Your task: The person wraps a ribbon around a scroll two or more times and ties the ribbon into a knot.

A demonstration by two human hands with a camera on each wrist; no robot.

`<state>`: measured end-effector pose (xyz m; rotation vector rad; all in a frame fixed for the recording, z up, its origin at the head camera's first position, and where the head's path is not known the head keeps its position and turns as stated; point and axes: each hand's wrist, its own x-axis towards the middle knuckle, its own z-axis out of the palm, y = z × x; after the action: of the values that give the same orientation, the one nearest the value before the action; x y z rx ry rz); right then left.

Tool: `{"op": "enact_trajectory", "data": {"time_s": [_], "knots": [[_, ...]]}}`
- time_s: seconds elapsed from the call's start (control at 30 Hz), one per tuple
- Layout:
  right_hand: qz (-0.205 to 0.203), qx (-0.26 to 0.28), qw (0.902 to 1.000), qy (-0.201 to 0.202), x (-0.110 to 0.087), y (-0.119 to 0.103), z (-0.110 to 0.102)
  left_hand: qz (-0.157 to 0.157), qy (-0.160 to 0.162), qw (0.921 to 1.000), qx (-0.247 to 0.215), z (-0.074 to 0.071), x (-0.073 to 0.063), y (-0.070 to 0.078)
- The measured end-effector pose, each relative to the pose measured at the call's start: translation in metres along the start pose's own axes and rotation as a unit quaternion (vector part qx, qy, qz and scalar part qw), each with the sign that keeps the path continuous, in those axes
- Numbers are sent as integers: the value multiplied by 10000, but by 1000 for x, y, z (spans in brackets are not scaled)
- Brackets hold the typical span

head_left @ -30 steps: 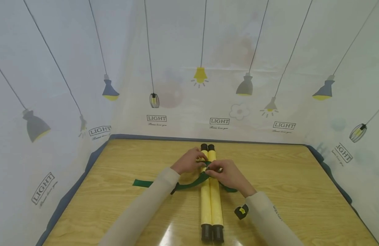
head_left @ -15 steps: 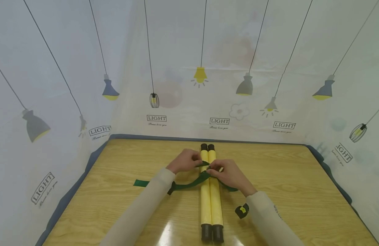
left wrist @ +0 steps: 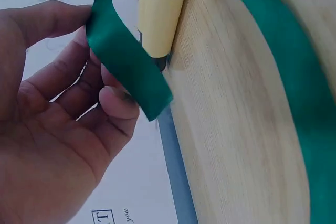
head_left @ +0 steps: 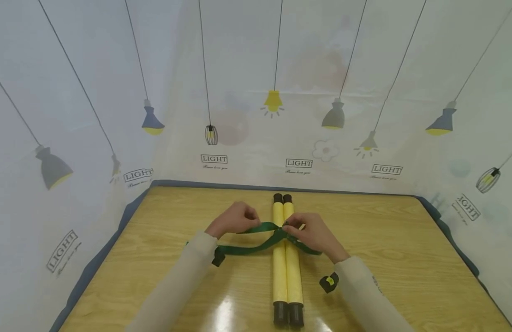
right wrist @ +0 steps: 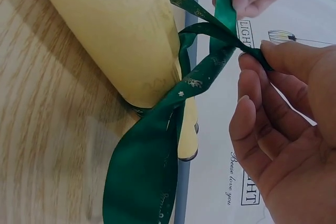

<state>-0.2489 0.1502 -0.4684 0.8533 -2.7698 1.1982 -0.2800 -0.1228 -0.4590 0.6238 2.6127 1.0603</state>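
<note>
Two yellow tubes (head_left: 280, 272) with dark end caps lie side by side, pointing away from me. A green ribbon (head_left: 256, 249) with pale printed marks passes around them, its strands crossing on top. My left hand (head_left: 234, 217) pinches one strand left of the tubes between thumb and fingers; in the left wrist view a short ribbon end (left wrist: 131, 69) hangs past the fingers. Over the tubes, my right hand (head_left: 313, 229) pinches a gathered fold of the ribbon (right wrist: 254, 53) at the crossing. Another tail runs right, partly under the right forearm.
The wood-grain table (head_left: 177, 203) carries the tubes, with a blue-grey edge around its back and sides. White wall sheets (head_left: 247, 69) printed with lamps stand behind it. A small black block with a yellow mark (head_left: 329, 282) sits by the right sleeve.
My left hand has moved left, away from the tubes, drawing out the ribbon strand it pinches. The right hand stays at the crossing, still pinching. The head view has shifted slightly.
</note>
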Motion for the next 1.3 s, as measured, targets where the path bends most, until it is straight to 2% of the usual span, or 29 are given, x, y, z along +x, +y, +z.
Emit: {"op": "enact_trajectory", "data": {"time_s": [0.2, 0.33, 0.47, 0.53, 0.67, 0.73, 0.97, 1.03, 1.1, 1.13, 1.2, 1.27, 1.3], "knots": [[59, -30, 10000, -27, 1, -1, 0, 81, -290, 9994, -150, 4, -19, 4], [65, 16, 10000, -7, 2, -1, 0, 156, -674, 9960, -566, 9, -31, 9], [53, 3, 10000, 29, 2, 0, 0, 222, -1064, 9870, -1183, 18, -41, 15], [30, -54, 10000, 59, 2, 1, 0, 161, -1115, 9817, -1534, 25, -44, 19], [31, -165, 9998, 116, 3, 4, 0, -52, -970, 9747, -2011, 42, -47, 28], [33, -189, 9998, 113, 4, 4, -1, -196, -897, 9692, -2284, 51, -48, 34], [0, -92, 10000, 36, 7, 0, -4, -634, -765, 9349, -3406, 86, -46, 56], [-33, -89, 10000, 15, 8, -1, -5, -652, -729, 9265, -3634, 96, -44, 63], [-53, -84, 10000, -6, 9, -2, -6, -579, -922, 9205, -3753, 102, -43, 67], [-71, -79, 9999, -18, 9, -3, -6, -528, -1052, 9202, -3734, 104, -42, 68], [-105, -69, 9999, -36, 10, -3, -7, -404, -1281, 9244, -3570, 105, -42, 70], [-131, -41, 9999, -58, 10, -3, -7, -294, -1463, 9318, -3310, 101, -43, 69], [-150, -29, 9999, -73, 10, -3, -7, -280, -1453, 9370, -3165, 99, -43, 69]]}}
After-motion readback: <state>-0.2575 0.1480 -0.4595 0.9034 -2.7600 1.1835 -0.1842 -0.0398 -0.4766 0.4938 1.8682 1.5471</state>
